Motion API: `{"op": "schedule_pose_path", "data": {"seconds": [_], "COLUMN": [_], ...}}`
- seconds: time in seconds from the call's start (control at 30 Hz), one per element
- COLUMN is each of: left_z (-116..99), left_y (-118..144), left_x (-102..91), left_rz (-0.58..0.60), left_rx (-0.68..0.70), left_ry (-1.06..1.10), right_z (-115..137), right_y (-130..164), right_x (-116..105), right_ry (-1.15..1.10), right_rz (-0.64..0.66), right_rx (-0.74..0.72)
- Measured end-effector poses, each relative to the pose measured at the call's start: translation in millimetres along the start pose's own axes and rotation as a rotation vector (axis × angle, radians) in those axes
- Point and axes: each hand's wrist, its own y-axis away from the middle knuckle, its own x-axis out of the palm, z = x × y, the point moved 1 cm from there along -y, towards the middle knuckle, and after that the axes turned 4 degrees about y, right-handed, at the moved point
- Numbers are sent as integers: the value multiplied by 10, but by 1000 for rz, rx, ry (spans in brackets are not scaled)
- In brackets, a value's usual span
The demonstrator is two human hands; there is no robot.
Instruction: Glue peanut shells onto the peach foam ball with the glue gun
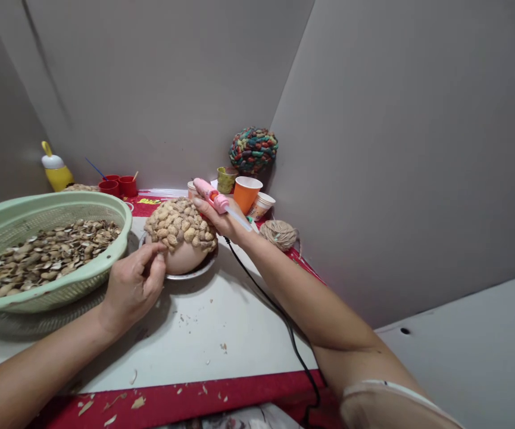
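A pale, smooth round form (186,260), perhaps a balloon, rests in a shallow metal bowl (197,274). Peanut shells (180,221) cover its upper part closely, while its lower front is bare. My left hand (136,285) is closed in a pinch at the lower left edge of the shell layer, apparently on a peanut shell, mostly hidden by the fingertips. My right hand (224,225) is wrapped round a pink glue gun (212,195) beside the form's right side. A clear glue stick (239,218) pokes out of the gun's rear, towards my wrist.
A green basket (121,238) of shell halves stands at left. Behind are red cups (127,186), an orange cup (247,193), a yellow bottle (58,173) and a multicoloured ball (253,150). Twine (278,234) lies right; a black cord (290,333) crosses the table.
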Motion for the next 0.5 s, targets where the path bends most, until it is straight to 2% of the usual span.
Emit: {"op": "schedule_pose_path", "data": {"seconds": [0.13, 0.27, 0.37, 0.5], "left_z": [42, 82, 91, 101], "left_y": [37, 77, 90, 107], "left_x": [-11, 2, 7, 13], "left_rz": [44, 87, 103, 171], "left_rx": [-40, -74, -93, -162], "left_ry": [4, -11, -8, -21], "right_z": [1, 98, 280, 490], "right_y": [37, 162, 305, 454], "right_x": [-30, -127, -143, 20], "right_ry": [10, 72, 157, 212], "right_rz": [-13, -141, -222, -190], "right_rx": [-19, -58, -180, -386]}}
